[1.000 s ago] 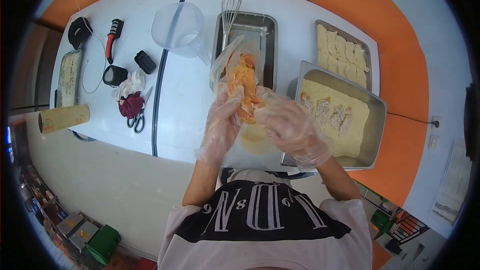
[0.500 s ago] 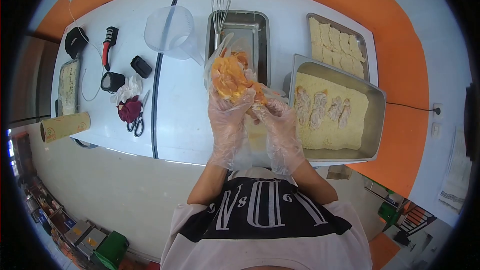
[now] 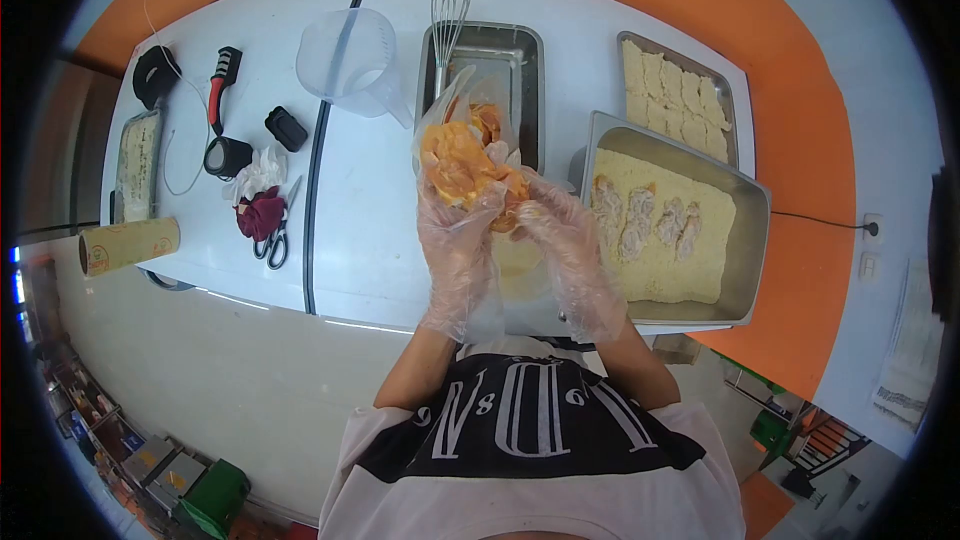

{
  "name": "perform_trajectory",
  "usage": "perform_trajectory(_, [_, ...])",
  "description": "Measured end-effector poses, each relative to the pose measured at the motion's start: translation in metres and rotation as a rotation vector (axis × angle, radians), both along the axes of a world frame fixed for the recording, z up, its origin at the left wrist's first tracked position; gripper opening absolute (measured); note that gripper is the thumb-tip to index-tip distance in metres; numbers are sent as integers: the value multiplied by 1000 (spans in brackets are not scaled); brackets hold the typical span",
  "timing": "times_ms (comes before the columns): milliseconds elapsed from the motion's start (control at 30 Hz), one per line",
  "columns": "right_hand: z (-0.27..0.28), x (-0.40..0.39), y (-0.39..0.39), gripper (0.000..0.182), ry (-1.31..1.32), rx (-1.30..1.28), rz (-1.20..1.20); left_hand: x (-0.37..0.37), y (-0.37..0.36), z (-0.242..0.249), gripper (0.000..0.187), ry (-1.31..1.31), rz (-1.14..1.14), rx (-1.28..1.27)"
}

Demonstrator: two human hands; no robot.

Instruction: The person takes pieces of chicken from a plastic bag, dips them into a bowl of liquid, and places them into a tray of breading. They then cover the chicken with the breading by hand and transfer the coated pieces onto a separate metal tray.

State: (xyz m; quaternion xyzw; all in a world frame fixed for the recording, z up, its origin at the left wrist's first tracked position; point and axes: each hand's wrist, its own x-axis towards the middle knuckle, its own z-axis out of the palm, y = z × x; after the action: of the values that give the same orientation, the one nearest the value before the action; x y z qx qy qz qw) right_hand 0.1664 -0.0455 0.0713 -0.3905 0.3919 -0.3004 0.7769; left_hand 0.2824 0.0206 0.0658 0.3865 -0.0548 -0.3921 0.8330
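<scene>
My left hand [image 3: 457, 255], in a clear plastic glove, is closed around a clear plastic bag [image 3: 455, 98] of raw meat in orange marinade [image 3: 458, 162]. My right hand [image 3: 572, 245], gloved too, has its fingertips closed at an orange-coated piece of meat [image 3: 510, 202] at the bag's right side. Right of my hands stands a deep metal pan [image 3: 752, 260] of pale crumb coating [image 3: 670, 280]. Several coated meat pieces [image 3: 638, 222] lie in a row on the crumbs. Behind the bag is a dark metal tray [image 3: 530, 70] with a whisk [image 3: 447, 25] leaning in it.
At the back right, a shallow tray [image 3: 730, 130] holds rows of breaded pieces [image 3: 680, 90]. Left of the bag stands a clear measuring jug [image 3: 345, 65]. Scissors [image 3: 278, 240], a maroon cloth [image 3: 260, 215], a knife sharpener [image 3: 218, 90] and a cardboard roll [image 3: 130, 245] lie farther left.
My right hand has shifted slightly right and up, and more of the orange piece by its fingertips shows. The left hand still holds the bag in nearly the same place.
</scene>
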Motion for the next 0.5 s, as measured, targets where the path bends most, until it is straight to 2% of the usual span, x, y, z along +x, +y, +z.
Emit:
perform_trajectory(33, [0,0,-2,33,102,-73,103,-1,0,1,62,-3,-23,12])
perform_trajectory(167, [-5,-2,4,32,111,-99,69,0,2,13,56,33,-23,11])
perform_trajectory(233, [-9,-18,-4,35,312,-76,246,1,3,9,51,16,-2,49])
perform_trajectory(267, [-13,-23,-9,35,312,-77,249,2,4,9,51,17,1,49])
perform_trajectory(333, [-14,-24,-22,37,299,-506,124,4,9,11,42,-22,-67,123])
perform_trajectory(367, [-10,-28,-30,37,305,-505,119,5,11,14,42,-18,-74,123])
perform_trajectory(433, [37,-22,-50,39,280,-841,153,8,17,22,36,-99,-353,321])
perform_trajectory(467, [55,-20,-58,39,292,-839,140,8,19,20,36,-97,-371,318])
perform_trajectory(500, [71,-17,-66,40,348,-1040,326,7,22,16,35,-129,-447,330])
